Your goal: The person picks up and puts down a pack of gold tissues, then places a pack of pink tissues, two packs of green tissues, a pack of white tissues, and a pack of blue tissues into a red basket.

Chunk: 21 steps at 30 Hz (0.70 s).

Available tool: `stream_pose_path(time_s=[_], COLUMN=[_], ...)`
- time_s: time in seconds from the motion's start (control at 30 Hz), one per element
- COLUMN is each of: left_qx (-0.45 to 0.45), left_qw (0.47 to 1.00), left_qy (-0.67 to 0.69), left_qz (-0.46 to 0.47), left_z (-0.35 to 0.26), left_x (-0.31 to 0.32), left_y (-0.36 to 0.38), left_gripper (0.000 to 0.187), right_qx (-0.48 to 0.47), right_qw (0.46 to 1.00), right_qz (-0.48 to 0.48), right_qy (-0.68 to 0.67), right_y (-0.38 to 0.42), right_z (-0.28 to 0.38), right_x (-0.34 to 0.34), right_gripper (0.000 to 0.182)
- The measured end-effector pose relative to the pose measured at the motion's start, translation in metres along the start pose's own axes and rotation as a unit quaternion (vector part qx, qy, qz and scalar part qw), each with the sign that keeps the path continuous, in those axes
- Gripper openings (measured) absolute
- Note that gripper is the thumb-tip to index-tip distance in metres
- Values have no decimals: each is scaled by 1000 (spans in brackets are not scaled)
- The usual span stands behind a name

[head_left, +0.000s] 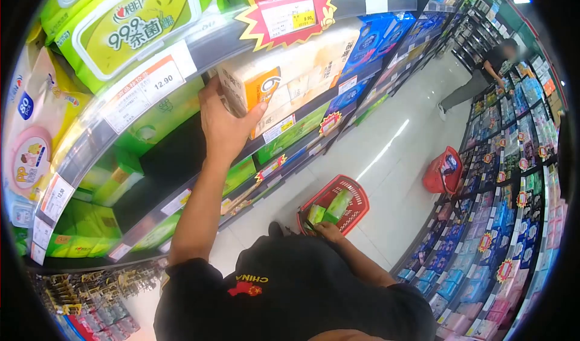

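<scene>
My left hand (pixel 226 123) reaches up to the shelf and grips the near end of a white and orange tissue multipack (pixel 290 78) marked with a 6. Its thumb presses on the front, and the other fingers go behind the side, partly hidden. Down by my waist, my right hand (pixel 329 231) is closed at the near side of a red shopping basket (pixel 360 205), on what looks like its handle. Inside the basket lie green packs (pixel 339 204).
Green wet-wipe packs (pixel 136 23) fill the shelf above left, behind a price rail (pixel 148 87). Blue packs (pixel 377 35) stand beyond the tissues. Across the tiled aisle (pixel 386 153) are a second red basket (pixel 436 175), stocked shelves (pixel 483 244) and another person (pixel 483 78).
</scene>
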<state>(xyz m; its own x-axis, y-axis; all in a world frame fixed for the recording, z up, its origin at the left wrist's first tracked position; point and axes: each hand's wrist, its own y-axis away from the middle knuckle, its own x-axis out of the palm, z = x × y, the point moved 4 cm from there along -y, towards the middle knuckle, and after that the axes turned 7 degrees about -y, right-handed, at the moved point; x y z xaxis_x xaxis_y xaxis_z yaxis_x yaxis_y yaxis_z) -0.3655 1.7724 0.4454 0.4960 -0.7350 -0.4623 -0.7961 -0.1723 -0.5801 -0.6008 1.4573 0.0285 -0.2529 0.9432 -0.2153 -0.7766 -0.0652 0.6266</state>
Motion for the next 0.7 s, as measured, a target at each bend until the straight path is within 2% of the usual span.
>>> stream_pose_path(time_s=[0.13,0.33,0.63,0.7], left_qx=[21,41,10,26], left_qw=[1000,999,999,999], left_qy=[6,3,39,43], left_qz=[-15,-18,6,2], left_z=[-6,-14,-17,-20], left_x=[-2,1,9,10], left_y=[2,11,14,13], left_gripper=[93,92,99,100], right_qx=[-30,-55,-26,-109], right_qw=[999,995,999,986], right_qz=[0,-65,-36,-42], right_qy=[-9,56,29,118], right_y=[-15,-40,-44,-73], right_z=[-8,-27,5,-24], right_x=[-2,-15,-48,-55], right_gripper=[45,43,40,41])
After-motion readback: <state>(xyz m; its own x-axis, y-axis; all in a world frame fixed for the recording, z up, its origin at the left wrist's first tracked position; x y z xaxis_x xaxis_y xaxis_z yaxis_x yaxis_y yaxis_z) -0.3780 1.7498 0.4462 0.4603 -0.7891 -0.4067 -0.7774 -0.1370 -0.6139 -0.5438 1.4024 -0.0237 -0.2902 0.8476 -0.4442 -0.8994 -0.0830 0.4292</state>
